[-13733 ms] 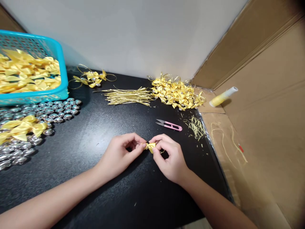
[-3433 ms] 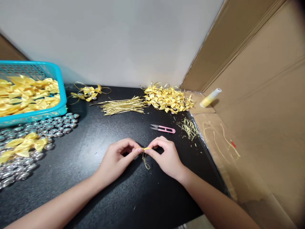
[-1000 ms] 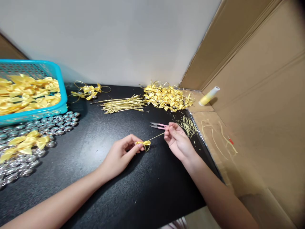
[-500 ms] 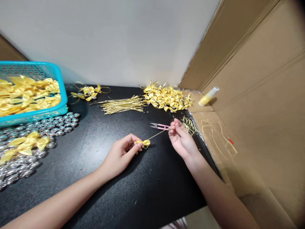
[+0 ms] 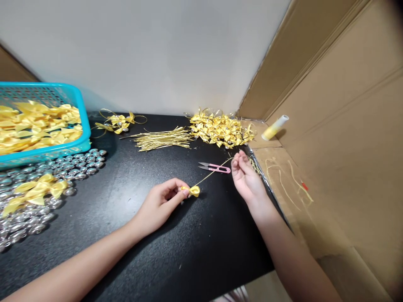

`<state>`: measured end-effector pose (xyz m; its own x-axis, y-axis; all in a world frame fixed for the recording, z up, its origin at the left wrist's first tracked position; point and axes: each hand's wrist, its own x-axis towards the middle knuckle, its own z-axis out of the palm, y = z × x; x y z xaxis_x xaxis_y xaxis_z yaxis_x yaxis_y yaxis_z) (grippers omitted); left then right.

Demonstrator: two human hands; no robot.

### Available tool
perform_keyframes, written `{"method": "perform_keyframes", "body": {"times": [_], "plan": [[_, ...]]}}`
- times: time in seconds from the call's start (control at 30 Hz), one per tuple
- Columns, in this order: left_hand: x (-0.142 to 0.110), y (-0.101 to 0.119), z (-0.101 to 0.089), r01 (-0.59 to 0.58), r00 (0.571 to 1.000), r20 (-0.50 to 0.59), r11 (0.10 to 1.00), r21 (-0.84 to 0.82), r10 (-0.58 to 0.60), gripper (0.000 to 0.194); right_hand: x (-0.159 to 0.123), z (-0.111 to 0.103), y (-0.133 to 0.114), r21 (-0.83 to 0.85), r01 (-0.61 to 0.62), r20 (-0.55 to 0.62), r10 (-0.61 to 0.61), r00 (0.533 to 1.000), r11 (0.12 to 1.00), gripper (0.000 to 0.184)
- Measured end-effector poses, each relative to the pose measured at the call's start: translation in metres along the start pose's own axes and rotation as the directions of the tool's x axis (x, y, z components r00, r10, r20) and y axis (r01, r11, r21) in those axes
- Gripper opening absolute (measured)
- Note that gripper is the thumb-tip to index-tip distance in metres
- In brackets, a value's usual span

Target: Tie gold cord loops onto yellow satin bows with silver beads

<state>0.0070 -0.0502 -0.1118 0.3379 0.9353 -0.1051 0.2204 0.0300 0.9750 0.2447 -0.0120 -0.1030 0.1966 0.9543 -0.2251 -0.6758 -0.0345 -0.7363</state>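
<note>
Between thumb and fingers of my left hand (image 5: pixel 165 197) is pinched a small yellow ribbon bow (image 5: pixel 194 191), just above the black tabletop. A thin gold cord (image 5: pixel 210 174) runs from the bow up and right to the closed fingertips of my right hand (image 5: pixel 244 174). The cord looks nearly straight between the hands. Pink-handled thread snips (image 5: pixel 217 168) lie on the table just left of my right hand, behind the cord. The tip of the cord at my right fingers is too small to make out clearly.
A blue basket (image 5: pixel 82 113) of yellow bows stands at left, with silver beads (image 5: pixel 82 163) before it and loose bows (image 5: pixel 39 191) on them. Gold cords (image 5: pixel 163 139) and a heap of beaded bows (image 5: pixel 220 130) lie at the back. A tube (image 5: pixel 275 128) stands on the cardboard at right.
My right hand has moved a little right, away from the snips, drawing the cord out longer. The bow has turned slightly in my left hand, which has stayed in place.
</note>
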Motion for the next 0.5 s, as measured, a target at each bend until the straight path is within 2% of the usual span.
{"method": "perform_keyframes", "body": {"times": [0.13,0.3,0.5], "plan": [[0.002,0.0,-0.001,-0.082,0.997,0.006,0.996,-0.039,0.083,0.019,0.0,0.0,0.006,-0.013,-0.027,-0.003,0.027,1.0,1.0,0.013],[0.0,-0.006,-0.002,-0.019,0.996,0.083,0.999,-0.046,0.023,0.021,0.006,-0.007,0.006,-0.079,-0.03,-0.072,0.024,0.997,0.996,0.014],[-0.003,-0.005,-0.004,0.001,0.983,0.182,1.0,-0.03,0.005,0.022,0.018,-0.016,-0.001,-0.063,0.082,-0.179,-0.092,0.98,0.995,0.012]]}}
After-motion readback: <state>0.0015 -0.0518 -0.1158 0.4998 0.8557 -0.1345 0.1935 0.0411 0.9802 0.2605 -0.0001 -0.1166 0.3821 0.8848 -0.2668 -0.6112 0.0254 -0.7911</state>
